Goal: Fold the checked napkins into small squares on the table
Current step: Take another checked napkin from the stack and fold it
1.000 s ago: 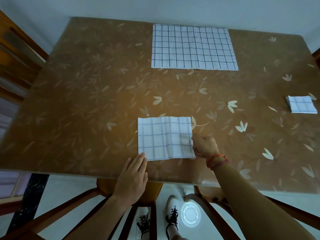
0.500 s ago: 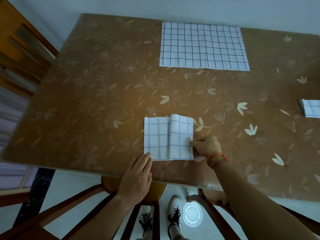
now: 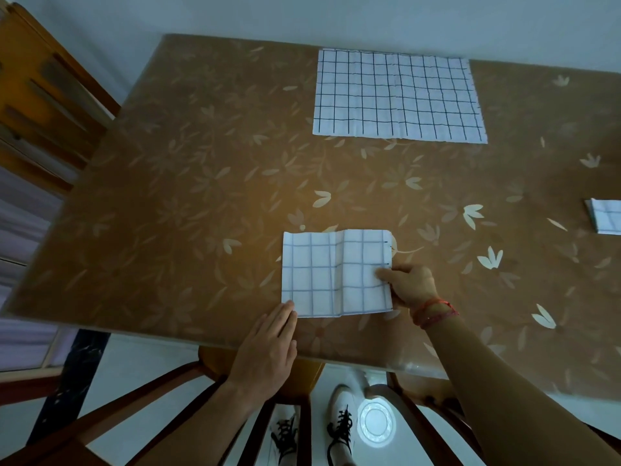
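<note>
Head view. Table (image 3: 168, 196): brown, leaf-patterned.
Item one: half-folded napkin (image 3: 336, 274), checked, centre crease slightly raised, lying by the table's near edge.
Left hand (image 3: 268, 348): fingers (image 3: 284, 317) straight and pressed together, tips resting on that napkin's near left corner.
Right hand (image 3: 411, 284), red cord (image 3: 435, 312) at the wrist: thumb on top of the napkin's right edge, apparently pinching it; the fingers beneath are hidden.
Item two: unfolded napkin (image 3: 396, 95), flat at the far edge.
Item three: small folded square (image 3: 606, 216), at the right, partly cut off.

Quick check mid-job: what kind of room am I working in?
Probably a home dining room: a table under a floral cover, a wooden chair tucked at its near edge, wooden furniture on the left.
</note>
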Motion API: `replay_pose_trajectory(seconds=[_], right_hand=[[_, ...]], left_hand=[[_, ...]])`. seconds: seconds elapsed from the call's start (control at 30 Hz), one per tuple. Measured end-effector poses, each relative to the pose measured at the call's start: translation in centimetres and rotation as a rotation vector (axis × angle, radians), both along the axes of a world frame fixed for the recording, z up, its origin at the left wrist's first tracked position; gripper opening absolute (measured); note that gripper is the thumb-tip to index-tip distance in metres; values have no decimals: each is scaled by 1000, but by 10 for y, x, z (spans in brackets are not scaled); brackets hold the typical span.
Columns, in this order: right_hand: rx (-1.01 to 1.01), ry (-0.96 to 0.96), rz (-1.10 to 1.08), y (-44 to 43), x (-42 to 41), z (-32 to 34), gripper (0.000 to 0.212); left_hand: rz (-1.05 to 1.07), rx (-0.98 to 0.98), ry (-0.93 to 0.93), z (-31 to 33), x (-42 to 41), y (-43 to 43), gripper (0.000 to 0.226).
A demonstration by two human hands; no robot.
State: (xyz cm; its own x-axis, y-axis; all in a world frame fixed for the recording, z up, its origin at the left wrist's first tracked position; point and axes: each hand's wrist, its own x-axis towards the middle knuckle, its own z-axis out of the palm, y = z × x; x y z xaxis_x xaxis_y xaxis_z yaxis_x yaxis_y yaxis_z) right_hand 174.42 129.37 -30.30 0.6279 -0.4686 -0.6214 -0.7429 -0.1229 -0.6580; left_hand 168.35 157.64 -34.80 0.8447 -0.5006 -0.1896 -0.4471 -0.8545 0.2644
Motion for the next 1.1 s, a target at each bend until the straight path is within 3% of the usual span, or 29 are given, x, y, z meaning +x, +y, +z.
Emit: replay_pose_trajectory(seconds=[0.1,0.23,0.4,0.53,0.7,0.83,0.93,1.0,1.07,1.1], right_hand=[[36,-31,-52,-9,-9,3,5],[80,-60,-191,-17,-26,6,9],[264,-127,-362,-2,-47,16,13],[434,-125,-329,17,-59,26,2],[512,-136,-51,27,-65,28,5],[415,-155,92,14,-71,22,30],[83,-145,92,-1,-78,4,36],[15,-47,69,-10,-89,-11,53],[88,72,44,-63,-124,-123,74],[31,105,126,-85,-141,-158,73]], left_hand=[[-4,12,-11,1,5,-2,57],[16,17,-49,9,15,-18,56],[-16,-182,-45,22,15,-64,54],[8,-231,40,25,15,-89,57],[12,-240,45,22,23,-87,45],[16,-245,22,19,26,-72,44],[-24,-268,7,17,26,-62,41],[-52,-285,18,14,25,-54,43],[-76,-303,42,10,22,-44,45],[-80,-318,42,9,20,-39,44]])
